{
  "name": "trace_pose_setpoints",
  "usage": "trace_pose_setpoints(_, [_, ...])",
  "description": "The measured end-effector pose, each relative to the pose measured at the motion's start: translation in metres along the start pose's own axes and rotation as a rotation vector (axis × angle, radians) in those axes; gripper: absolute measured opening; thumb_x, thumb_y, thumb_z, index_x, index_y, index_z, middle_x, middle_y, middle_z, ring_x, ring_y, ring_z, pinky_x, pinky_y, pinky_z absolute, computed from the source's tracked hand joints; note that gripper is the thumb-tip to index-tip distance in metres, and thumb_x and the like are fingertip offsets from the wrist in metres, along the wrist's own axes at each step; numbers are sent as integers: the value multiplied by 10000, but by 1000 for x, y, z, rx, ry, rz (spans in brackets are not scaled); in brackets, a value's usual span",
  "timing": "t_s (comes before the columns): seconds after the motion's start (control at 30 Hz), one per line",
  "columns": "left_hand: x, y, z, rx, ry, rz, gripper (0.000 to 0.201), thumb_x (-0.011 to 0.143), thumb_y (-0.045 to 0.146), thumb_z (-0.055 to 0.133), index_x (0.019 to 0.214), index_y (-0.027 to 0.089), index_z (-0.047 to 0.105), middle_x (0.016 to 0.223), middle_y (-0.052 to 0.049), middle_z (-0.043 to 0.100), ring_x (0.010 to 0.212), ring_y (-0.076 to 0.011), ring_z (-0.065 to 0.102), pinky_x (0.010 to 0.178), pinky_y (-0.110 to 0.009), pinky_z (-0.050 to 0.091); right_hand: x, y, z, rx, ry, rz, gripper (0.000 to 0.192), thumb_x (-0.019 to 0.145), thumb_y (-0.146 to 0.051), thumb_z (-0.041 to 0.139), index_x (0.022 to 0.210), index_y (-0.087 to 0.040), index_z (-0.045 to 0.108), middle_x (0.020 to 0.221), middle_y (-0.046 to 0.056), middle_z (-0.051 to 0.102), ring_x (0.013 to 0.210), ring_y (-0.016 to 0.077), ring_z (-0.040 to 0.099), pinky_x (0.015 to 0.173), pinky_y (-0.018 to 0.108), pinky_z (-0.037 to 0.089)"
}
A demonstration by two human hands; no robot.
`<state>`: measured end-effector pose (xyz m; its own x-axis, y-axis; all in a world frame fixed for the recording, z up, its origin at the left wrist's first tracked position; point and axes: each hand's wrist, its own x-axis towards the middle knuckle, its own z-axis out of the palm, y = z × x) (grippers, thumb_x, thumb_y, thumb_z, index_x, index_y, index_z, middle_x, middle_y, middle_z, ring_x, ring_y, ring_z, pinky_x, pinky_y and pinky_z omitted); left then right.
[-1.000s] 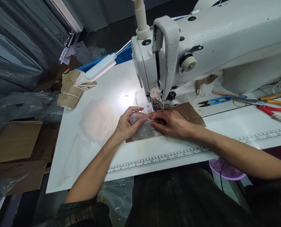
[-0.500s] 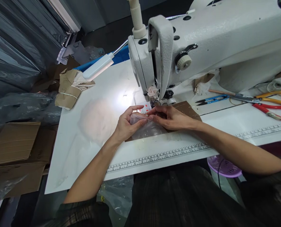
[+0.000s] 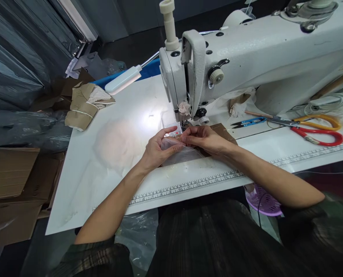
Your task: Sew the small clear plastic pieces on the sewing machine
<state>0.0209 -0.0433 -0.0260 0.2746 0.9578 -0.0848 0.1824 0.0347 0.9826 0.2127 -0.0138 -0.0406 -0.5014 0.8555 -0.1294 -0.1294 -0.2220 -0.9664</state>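
Observation:
My left hand (image 3: 157,150) and my right hand (image 3: 207,139) meet just in front of the needle of a white sewing machine (image 3: 246,57). Both pinch a small clear plastic bag (image 3: 178,152) with red marks near its top edge. The bag lies on a brown card sheet (image 3: 222,132) on the white table (image 3: 108,146). My left thumb and fingers hold the bag's left end, my right fingertips hold its top edge beside the presser foot (image 3: 185,123).
A lamp head (image 3: 122,79) on a flexible neck lights the table. Blue thread snips (image 3: 250,122) and red and yellow scissors (image 3: 318,129) lie at the right. A folded brown paper bundle (image 3: 83,105) sits at the far left edge. Printed rulers (image 3: 188,186) run along the front edge. Cardboard (image 3: 12,173) is stacked on the left.
My right hand has lifted off the card and moved up to the bag's top edge near the presser foot. The view has tilted, showing more of the machine's top.

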Motion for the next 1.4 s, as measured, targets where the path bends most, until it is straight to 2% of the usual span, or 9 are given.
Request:
trace_pose_setpoints(0.2, [-3,-1,-1,60,-11,-12,753,738,404,819,1371,163,492,913,-83,768,906,-228,723,913,-408,535,-18,-14,-23,-337,47,-98,224,842,-418,660,848,-194,668,800,37,665,703,156,593,664,313,498])
trace_pose_setpoints(0.4, [-2,-4,-2,102,-50,-33,748,713,375,832,1369,196,522,878,-74,767,885,-241,725,884,-436,539,-74,-20,-112,-1312,404,-422,286,890,-325,566,1088,-164,696,1097,183,648,1048,327,607,912,505,470])
trace_pose_setpoints(0.5, [-1,-4,-3,124,-60,-23,723,708,358,831,1356,214,545,870,-71,766,896,-250,723,861,-443,544,-91,-8,-144,-1397,388,-433,343,897,-379,552,1159,-193,673,1203,188,612,1144,363,564,961,555,454])
trace_pose_setpoints(0.6, [-1,-3,-3,161,-68,-7,683,706,355,826,1328,227,574,848,-63,763,911,-250,718,848,-437,545,-97,0,-152,-1428,386,-382,247,931,-371,528,1088,-259,681,1147,143,633,1137,363,561,988,587,417])
trace_pose_setpoints(0.8, [-1,-2,-4,160,-101,4,695,705,388,821,1332,232,565,843,-59,756,908,-239,710,836,-418,547,-101,-6,-119,-1407,408,-441,133,946,-337,517,897,-242,595,991,152,653,1054,355,586,935,562,424])
trace_pose_setpoints(0.9, [-1,-3,-4,124,-113,-24,725,697,405,828,1344,223,557,852,-65,754,885,-240,712,822,-415,549,-100,-3,-81,-1026,414,-468,160,993,-390,460,921,-253,499,873,95,631,858,247,627,762,403,510])
trace_pose_setpoints(1.0, [-1,-3,-5,100,-105,-36,739,694,418,828,1351,219,556,846,-64,749,871,-239,713,812,-408,550,-88,6,-46,-662,174,-198,248,1034,-479,357,997,-251,446,763,11,626,538,142,540,546,299,451])
trace_pose_setpoints(1.2, [0,-6,-10,36,-131,-22,740,692,426,833,1343,196,568,849,-68,747,870,-231,711,831,-392,544,-51,15,-19,-857,100,-158,477,1032,-552,289,853,-205,562,679,13,598,633,155,553,634,306,408])
trace_pose_setpoints(1.4, [3,-13,-15,-74,-168,-32,744,707,393,837,1354,174,543,895,-76,746,844,-216,704,829,-385,537,-39,17,-12,-964,77,-337,451,1025,-518,331,827,-196,579,678,10,580,594,129,468,577,286,342])
